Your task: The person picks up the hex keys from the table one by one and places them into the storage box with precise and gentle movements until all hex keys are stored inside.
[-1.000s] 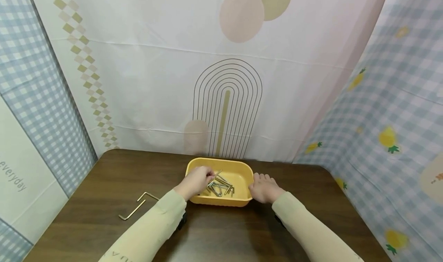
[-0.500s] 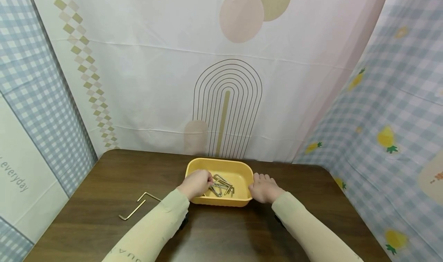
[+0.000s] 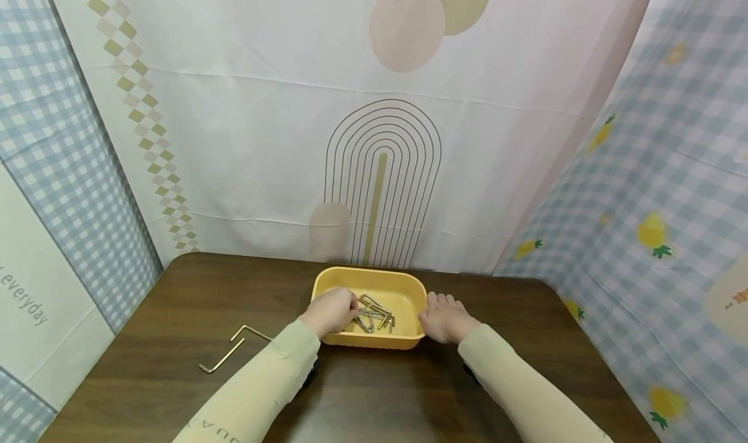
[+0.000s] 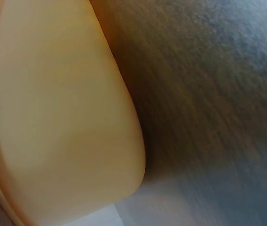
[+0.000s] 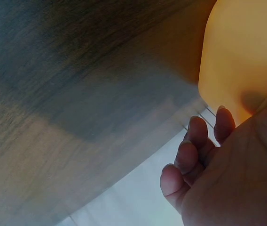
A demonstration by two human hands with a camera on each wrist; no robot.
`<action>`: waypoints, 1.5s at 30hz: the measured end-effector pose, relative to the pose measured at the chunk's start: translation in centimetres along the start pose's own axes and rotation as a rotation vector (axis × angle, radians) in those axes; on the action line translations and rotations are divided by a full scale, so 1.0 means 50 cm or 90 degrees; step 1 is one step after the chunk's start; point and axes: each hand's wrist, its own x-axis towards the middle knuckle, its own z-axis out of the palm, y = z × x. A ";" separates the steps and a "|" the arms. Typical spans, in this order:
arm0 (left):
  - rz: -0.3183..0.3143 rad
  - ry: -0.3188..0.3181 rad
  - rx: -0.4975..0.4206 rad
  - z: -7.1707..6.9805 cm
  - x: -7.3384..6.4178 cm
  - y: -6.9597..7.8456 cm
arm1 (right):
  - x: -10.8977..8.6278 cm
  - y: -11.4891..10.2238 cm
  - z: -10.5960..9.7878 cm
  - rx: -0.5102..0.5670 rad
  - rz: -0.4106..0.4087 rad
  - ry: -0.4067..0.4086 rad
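A yellow plastic bin (image 3: 403,293) sits on the table, with several metal hex keys (image 3: 376,316) jumbled in its left half. Reaching over the bin's left end, my left hand (image 3: 329,310) pinches a hex key at the edge of the pile; its fingertips are partly hidden. My right hand (image 3: 443,317) rests against the bin's right end. The right wrist view shows its fingers (image 5: 173,181) loosely bent beside the bin wall (image 5: 237,61); the thumb is out of sight. Only the bin's outer wall (image 4: 67,108) and the table fill the left wrist view.
Two bent brass-coloured hex keys lie to the left on the dark wooden table (image 3: 374,391): one hex key (image 3: 222,357) in front, another hex key (image 3: 248,329) partly behind the left sleeve. A patterned cloth (image 3: 269,157) hangs behind the table.
My left hand has lowered slightly into the bin, and the key end that stuck up from its fingertips has dropped to the pile. The right hand and the bin have stayed still.
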 end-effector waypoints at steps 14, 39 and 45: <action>0.036 0.041 -0.155 -0.018 -0.011 0.007 | -0.005 -0.003 -0.003 -0.006 -0.001 0.008; 0.024 0.096 -0.075 -0.164 -0.218 -0.171 | -0.007 -0.004 -0.005 0.003 0.015 0.006; 0.009 0.068 -0.051 -0.160 -0.237 -0.221 | -0.001 0.000 -0.001 0.004 0.010 0.003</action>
